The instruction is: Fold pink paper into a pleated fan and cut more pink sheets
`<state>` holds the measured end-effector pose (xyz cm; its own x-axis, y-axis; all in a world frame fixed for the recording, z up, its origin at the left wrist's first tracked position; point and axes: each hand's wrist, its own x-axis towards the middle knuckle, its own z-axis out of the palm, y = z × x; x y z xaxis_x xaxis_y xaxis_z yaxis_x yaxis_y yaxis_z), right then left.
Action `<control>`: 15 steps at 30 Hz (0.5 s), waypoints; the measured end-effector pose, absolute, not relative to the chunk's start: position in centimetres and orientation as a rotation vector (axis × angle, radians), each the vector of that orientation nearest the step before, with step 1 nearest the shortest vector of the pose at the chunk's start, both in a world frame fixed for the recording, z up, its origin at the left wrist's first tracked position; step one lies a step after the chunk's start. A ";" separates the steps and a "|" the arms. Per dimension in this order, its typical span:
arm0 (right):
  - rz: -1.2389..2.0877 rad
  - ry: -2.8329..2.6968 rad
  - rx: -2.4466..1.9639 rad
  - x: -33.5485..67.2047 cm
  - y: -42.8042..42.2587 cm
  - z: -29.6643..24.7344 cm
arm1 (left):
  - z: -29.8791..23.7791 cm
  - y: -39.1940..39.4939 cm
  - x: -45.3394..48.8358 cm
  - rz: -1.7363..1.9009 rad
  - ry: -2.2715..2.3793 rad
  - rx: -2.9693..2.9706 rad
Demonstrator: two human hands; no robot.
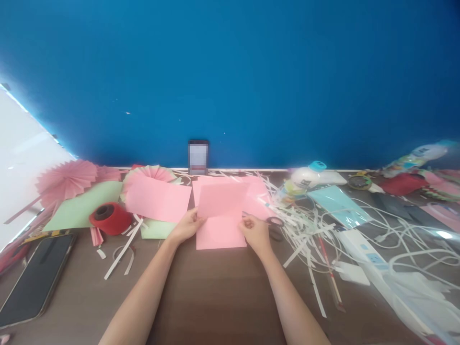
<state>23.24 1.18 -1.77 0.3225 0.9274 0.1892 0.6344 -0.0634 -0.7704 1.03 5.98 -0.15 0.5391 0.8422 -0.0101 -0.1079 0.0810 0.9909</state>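
Observation:
A pink sheet of paper (pixel 221 215) lies on the brown table (pixel 215 297) in front of me, its far half lifted and folded towards me. My left hand (pixel 187 226) pinches its left edge. On the right edge, my right hand (pixel 256 232) pinches the paper too. More pink sheets (pixel 158 200) lie just behind and to the left. Black-handled scissors (pixel 275 226) rest right of my right hand.
A red tape roll (pixel 109 218), green paper (pixel 84 206) and pink paper fans (pixel 66 178) sit at the left. A dark phone (pixel 36 278) lies near the left edge. Another phone (pixel 198 157) leans on the blue wall. White paper strips (pixel 309 230), cables, glue bottle (pixel 309 176) and a power strip crowd the right.

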 end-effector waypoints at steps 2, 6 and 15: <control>0.365 -1.404 -1.825 23.0 1.2 -1.8 | -0.3 5.8 1.6 0.842 0.718 1.341; 0.254 -1.407 -1.892 23.7 1.1 -1.2 | -0.7 5.4 2.0 0.848 0.709 1.309; 0.295 -1.200 -1.745 26.0 0.6 0.3 | -1.1 6.0 0.9 0.934 0.758 1.217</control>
<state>25.96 0.61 0.27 0.4866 0.8204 0.3001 0.5878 -0.0534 -0.8072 0.94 5.97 -1.07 0.4366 0.8997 0.0037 -0.1815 0.0840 0.9798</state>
